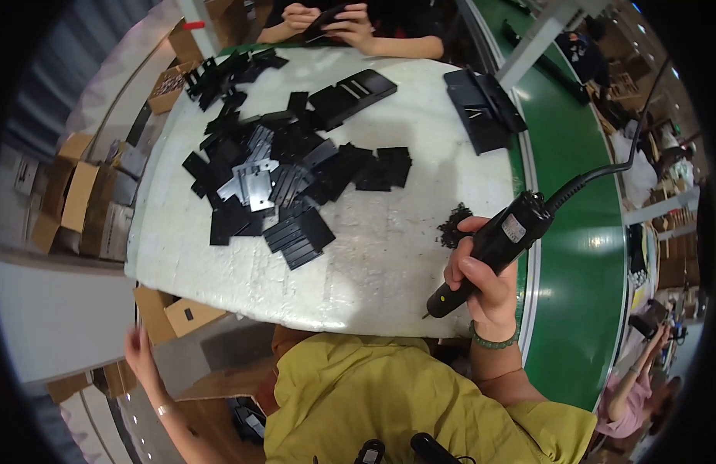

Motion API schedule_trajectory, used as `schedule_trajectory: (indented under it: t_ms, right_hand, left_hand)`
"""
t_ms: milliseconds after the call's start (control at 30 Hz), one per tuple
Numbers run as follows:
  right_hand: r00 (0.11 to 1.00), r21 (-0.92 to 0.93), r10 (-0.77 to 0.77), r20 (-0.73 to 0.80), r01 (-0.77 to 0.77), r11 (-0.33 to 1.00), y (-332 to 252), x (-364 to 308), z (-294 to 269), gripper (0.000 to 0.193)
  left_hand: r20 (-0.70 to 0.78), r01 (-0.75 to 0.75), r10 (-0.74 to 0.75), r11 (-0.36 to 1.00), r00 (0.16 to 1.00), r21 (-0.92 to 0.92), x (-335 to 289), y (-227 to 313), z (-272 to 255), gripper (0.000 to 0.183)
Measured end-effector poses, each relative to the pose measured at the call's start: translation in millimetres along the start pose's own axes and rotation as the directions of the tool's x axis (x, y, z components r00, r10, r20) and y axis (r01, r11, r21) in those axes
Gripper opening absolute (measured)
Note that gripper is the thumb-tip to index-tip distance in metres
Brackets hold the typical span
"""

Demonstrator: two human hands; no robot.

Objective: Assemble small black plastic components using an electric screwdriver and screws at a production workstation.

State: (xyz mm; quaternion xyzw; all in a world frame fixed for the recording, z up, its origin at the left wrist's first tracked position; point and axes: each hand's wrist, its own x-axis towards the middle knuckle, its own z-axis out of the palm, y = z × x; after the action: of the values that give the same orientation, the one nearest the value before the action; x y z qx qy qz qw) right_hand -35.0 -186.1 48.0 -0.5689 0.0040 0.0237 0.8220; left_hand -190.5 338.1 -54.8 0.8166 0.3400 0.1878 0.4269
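My right hand [485,286] is closed around a black electric screwdriver [516,232], tilted with its bit pointing down near the table's front edge. A cord runs from its upper end toward the upper right. Just beyond that hand lies a small heap of dark screws [454,224]. My left hand [139,356] is stretched out past the table's left side, near an open cardboard box [153,313]; its fingers look apart, with nothing seen in them. A pile of black plates [300,236] covers the left middle of the table, with a silver metal plate [255,185] on top.
The white-covered table [366,271] carries a black slotted case [354,97] at the back and another black part [482,112] at the far right. Across the table, a co-worker's hands [350,27] hold a black object. A green conveyor belt [574,294] runs along the right.
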Motion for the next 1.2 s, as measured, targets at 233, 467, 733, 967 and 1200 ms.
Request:
schedule_trajectory:
  t_ms: [233,467,733,967,1200]
  right_hand:
    - [0.972,-0.023,-0.096,-0.213,0.094,0.995,-8.0,-24.4,-6.1,0.043]
    - [0.927,0.041,-0.26,-0.27,0.281,0.959,-23.7,-51.9,-27.8,0.047]
    - [0.813,0.021,-0.508,-0.284,0.535,0.845,-15.4,-18.0,-56.3,0.042]
    - [0.748,-0.033,-0.572,-0.337,0.598,0.801,-2.9,8.8,-64.5,0.035]
    - [0.754,-0.036,-0.547,-0.364,0.575,0.817,2.7,16.6,-59.8,0.034]
  left_hand:
    - [0.375,-0.912,0.891,0.35,0.254,-0.212,49.8,282.9,279.3,0.031]
    - [0.573,-0.868,0.689,0.491,0.443,0.08,106.8,316.1,415.5,0.074]
    - [0.525,-0.808,0.77,0.54,0.363,-0.234,47.0,330.1,351.0,0.065]
    - [0.829,-0.726,0.556,0.544,-0.064,-0.421,-81.5,268.5,251.7,0.066]
    - [0.788,-0.823,0.615,0.456,0.016,-0.339,-93.2,271.2,244.7,0.09]
